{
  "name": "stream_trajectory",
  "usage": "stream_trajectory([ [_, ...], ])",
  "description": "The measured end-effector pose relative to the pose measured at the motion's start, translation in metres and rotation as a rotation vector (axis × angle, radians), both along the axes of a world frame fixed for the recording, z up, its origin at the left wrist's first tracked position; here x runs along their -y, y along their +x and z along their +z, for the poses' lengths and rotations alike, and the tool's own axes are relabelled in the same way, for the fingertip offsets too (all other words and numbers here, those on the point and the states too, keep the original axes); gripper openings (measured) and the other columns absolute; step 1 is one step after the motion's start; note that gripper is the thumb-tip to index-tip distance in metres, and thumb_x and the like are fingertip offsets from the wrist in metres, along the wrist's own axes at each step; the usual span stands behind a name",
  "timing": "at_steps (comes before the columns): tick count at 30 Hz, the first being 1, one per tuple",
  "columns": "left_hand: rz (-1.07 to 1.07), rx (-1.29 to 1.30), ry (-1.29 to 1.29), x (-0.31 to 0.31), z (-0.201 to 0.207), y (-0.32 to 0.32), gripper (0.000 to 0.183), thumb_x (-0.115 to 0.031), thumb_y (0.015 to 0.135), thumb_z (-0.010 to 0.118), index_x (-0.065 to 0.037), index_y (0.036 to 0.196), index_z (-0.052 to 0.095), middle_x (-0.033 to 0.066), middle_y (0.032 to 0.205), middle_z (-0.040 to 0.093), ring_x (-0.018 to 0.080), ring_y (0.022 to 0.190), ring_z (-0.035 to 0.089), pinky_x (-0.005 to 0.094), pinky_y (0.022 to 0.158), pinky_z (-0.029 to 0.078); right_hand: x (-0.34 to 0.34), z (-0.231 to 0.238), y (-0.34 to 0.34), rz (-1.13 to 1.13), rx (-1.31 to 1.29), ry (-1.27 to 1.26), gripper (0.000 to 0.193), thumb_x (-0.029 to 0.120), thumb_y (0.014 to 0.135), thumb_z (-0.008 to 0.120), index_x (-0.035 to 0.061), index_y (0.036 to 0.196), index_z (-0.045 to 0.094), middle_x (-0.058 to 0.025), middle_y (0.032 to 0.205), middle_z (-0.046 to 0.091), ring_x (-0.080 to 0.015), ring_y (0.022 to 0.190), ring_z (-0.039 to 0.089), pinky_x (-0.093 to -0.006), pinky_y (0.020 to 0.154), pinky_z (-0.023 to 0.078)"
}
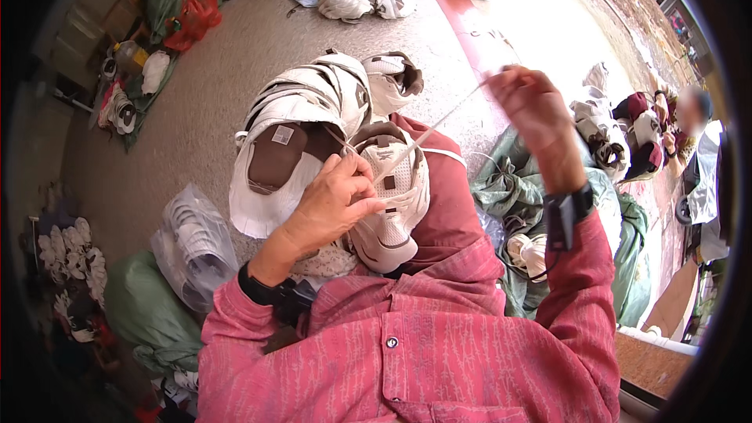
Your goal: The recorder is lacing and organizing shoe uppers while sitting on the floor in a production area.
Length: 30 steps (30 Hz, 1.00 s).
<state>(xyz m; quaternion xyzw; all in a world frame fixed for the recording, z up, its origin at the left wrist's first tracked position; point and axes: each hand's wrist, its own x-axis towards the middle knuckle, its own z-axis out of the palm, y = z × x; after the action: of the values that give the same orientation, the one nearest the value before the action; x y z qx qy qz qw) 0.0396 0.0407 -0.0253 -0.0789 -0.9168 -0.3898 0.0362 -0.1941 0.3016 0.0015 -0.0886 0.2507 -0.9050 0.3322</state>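
Note:
A white shoe upper [395, 207] with a dark brown lining lies on my lap, its toe toward me. Across its front, my left hand [337, 196] is closed, thumb and fingers pinching at the lace near the eyelets. Up and to the right, my right hand [533, 106] grips the white shoelace [450, 115], which runs taut and slanting down to the shoe. That hand is slightly blurred. Just beyond my left hand, a row of nested white shoe uppers [305, 102] stretches away, the nearest one showing a brown inside with a small white label.
Another white shoe [392, 82] sits beyond my knee. Clear plastic bags [192, 247] of uppers and a green sack [145, 305] stand at left. Green sacking [509, 188] lies at right. Further right, a person [689, 121] sits near piled shoes [607, 137]. A red bag [194, 19] lies far left.

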Motion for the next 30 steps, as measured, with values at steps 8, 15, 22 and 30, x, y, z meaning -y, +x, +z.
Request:
stream_trajectory([
  [8, -0.091, 0.004, 0.116, 0.017, 0.001, -0.003, 0.022, -0.019, 0.076, 0.078, -0.008, 0.091, 0.068, 0.0022, 0.103, 0.059, 0.0196, 0.098, 0.053, 0.0325, 0.09, 0.039, -0.177, 0.062, -0.079, -0.444, 0.397, -0.274, 0.005, -0.006, 0.088, 0.04, -0.0076, 0.087, 0.044, -0.0085, 0.075, 0.042, -0.0198, 0.071, 0.045, -0.0383, 0.077, 0.045],
  [15, -0.014, -0.07, 0.043, 0.007, -0.005, -0.014, 0.024, -0.018, 0.077, 0.076, -0.012, 0.099, 0.068, -0.0016, 0.088, 0.062, 0.0153, 0.078, 0.056, 0.0308, 0.086, 0.035, -0.179, 0.098, -0.018, -0.397, -0.066, -0.195, 0.005, -0.003, 0.089, 0.048, -0.0016, 0.086, 0.044, -0.0092, 0.081, 0.042, -0.0196, 0.07, 0.044, -0.0367, 0.073, 0.041],
  [22, -0.08, -0.313, -0.091, -0.011, -0.001, -0.007, 0.011, -0.019, 0.086, 0.068, -0.009, 0.09, 0.067, 0.0027, 0.096, 0.06, 0.0174, 0.088, 0.056, 0.0344, 0.088, 0.036, -0.103, 0.158, 0.096, -0.308, -0.666, 0.238, 0.021, 0.024, 0.099, 0.05, 0.0058, 0.09, 0.046, -0.0106, 0.089, 0.049, -0.0191, 0.071, 0.05, -0.0335, 0.064, 0.045],
  [30, 0.252, -0.253, 0.683, 0.042, 0.018, 0.072, 0.03, -0.034, 0.101, 0.052, -0.006, 0.096, 0.063, 0.0056, 0.096, 0.064, 0.0128, 0.087, 0.058, 0.0268, 0.079, 0.047, -0.016, 0.126, 0.18, 0.522, -0.5, -0.26, 0.02, 0.006, 0.082, 0.07, -0.0086, 0.092, 0.06, -0.0223, 0.09, 0.059, -0.0345, 0.077, 0.065, -0.0409, 0.069, 0.057],
])
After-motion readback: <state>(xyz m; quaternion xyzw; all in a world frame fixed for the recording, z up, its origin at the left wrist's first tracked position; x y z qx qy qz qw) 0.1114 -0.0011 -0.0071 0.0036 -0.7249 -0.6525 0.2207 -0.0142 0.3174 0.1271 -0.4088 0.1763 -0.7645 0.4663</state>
